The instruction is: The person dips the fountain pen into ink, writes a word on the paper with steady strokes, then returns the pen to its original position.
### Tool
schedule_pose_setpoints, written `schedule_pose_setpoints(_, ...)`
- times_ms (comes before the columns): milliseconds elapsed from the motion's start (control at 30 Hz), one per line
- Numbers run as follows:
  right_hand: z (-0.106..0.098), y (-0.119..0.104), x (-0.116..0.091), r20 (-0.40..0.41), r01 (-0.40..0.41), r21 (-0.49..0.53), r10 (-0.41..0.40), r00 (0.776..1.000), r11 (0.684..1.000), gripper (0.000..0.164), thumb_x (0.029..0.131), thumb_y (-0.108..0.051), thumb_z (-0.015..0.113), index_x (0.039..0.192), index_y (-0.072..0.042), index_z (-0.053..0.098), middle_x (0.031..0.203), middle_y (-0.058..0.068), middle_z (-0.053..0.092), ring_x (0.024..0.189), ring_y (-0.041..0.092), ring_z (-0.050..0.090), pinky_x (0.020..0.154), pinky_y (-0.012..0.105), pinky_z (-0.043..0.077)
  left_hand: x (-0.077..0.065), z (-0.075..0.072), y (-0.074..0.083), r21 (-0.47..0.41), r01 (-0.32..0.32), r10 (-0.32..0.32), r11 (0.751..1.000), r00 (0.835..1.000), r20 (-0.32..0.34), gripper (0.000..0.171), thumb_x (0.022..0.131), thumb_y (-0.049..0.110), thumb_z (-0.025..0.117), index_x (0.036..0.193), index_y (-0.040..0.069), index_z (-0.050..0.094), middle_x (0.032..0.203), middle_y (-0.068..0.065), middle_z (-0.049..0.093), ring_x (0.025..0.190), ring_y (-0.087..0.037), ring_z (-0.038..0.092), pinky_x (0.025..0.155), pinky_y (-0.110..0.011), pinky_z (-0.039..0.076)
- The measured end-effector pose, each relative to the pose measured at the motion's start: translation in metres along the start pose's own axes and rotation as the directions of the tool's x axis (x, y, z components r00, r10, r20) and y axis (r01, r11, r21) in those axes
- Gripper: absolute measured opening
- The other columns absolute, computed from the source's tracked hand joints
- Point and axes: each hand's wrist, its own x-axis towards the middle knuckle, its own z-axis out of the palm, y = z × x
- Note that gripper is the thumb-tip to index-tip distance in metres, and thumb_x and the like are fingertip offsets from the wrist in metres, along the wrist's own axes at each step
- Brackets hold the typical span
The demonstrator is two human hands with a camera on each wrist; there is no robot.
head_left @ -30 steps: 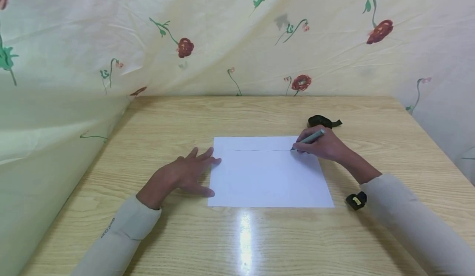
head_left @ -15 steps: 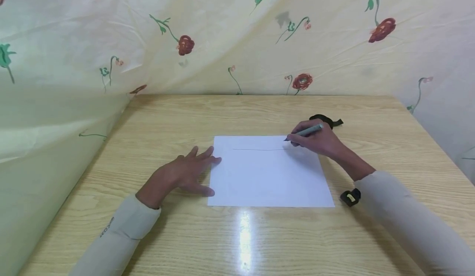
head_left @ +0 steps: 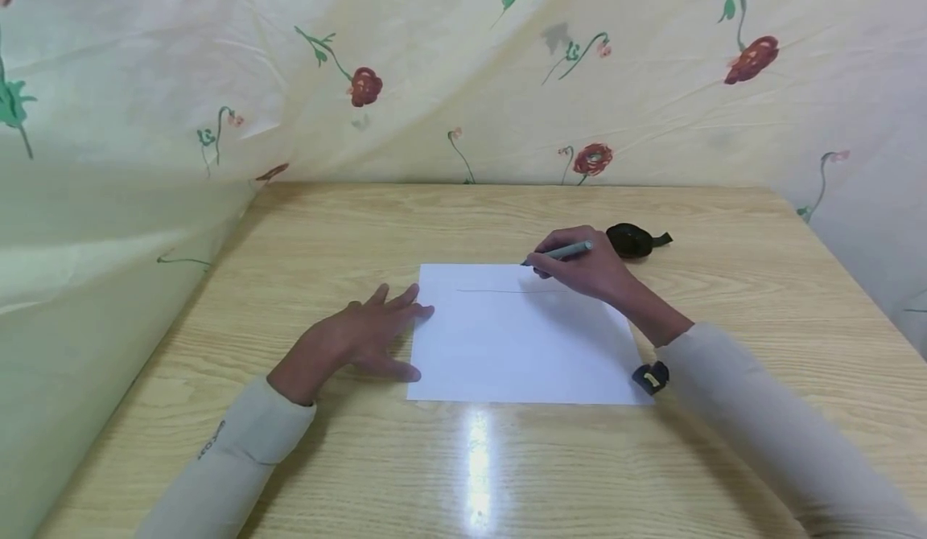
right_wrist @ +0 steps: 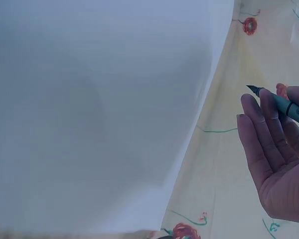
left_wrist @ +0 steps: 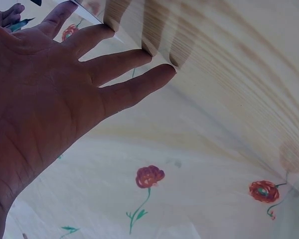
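A white sheet of paper lies on the wooden table with a thin dark line running across its upper part. My right hand pinches a grey-green pen between thumb and fingers near the sheet's far edge. In the right wrist view the pen shows a dark, pointed tip. The left hand rests with fingers spread, its fingertips at the paper's left edge. Seen in the left wrist view, the left hand holds nothing.
Behind the right hand sits a black rounded object with a short tail. A small black device hangs under the right wrist. Flowered cloth hangs behind and beside the wooden table.
My right hand has lifted the pen from the right end of the line and moved left and away, toward the sheet's far edge. The left hand has stayed in place.
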Motion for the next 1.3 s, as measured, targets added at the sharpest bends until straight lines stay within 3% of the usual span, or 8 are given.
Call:
schedule_pose_setpoints(633, 0.016, -0.008, 0.018, -0.029, -0.066, -0.057, 0.065, 0.997, 0.996, 0.02, 0.093, -0.023, 0.07, 0.093, -0.004, 0.078, 0.079, 0.009, 0.074, 0.07, 0.023, 0.068, 0.059, 0.032, 0.052, 0.001, -0.008, 0.0, 0.005, -0.006, 0.006, 1.0, 1.0, 0.011, 0.093, 0.082, 0.052, 0.077, 0.157, 0.021, 0.033, 0.166, -0.012, 0.009, 0.148, -0.05, 0.003, 0.107, -0.073, 0.02)
schedule_pose_setpoints(1000, 0.015, -0.006, 0.022, 0.006, -0.13, -0.098, 0.131, 0.991, 0.987, 0.023, 0.094, -0.025, 0.069, 0.095, -0.004, 0.078, 0.081, 0.008, 0.075, 0.073, 0.023, 0.07, 0.059, 0.031, 0.052, 0.002, -0.013, 0.0, -0.005, -0.008, 0.008, 1.0, 1.0, 0.026, 0.093, 0.082, 0.054, 0.076, 0.157, 0.021, 0.032, 0.166, -0.011, 0.009, 0.148, -0.05, 0.002, 0.108, -0.072, 0.022)
schedule_pose_setpoints(1300, 0.016, -0.007, 0.025, 0.039, -0.108, -0.137, 0.114, 0.993, 0.985, 0.02, 0.093, -0.023, 0.07, 0.093, -0.004, 0.078, 0.077, 0.005, 0.074, 0.068, 0.018, 0.067, 0.059, 0.032, 0.051, 0.001, -0.015, -0.001, -0.014, -0.003, 0.004, 1.0, 1.0, 0.03, 0.092, 0.082, 0.054, 0.076, 0.157, 0.021, 0.033, 0.166, -0.011, 0.009, 0.148, -0.049, 0.002, 0.108, -0.073, 0.019)
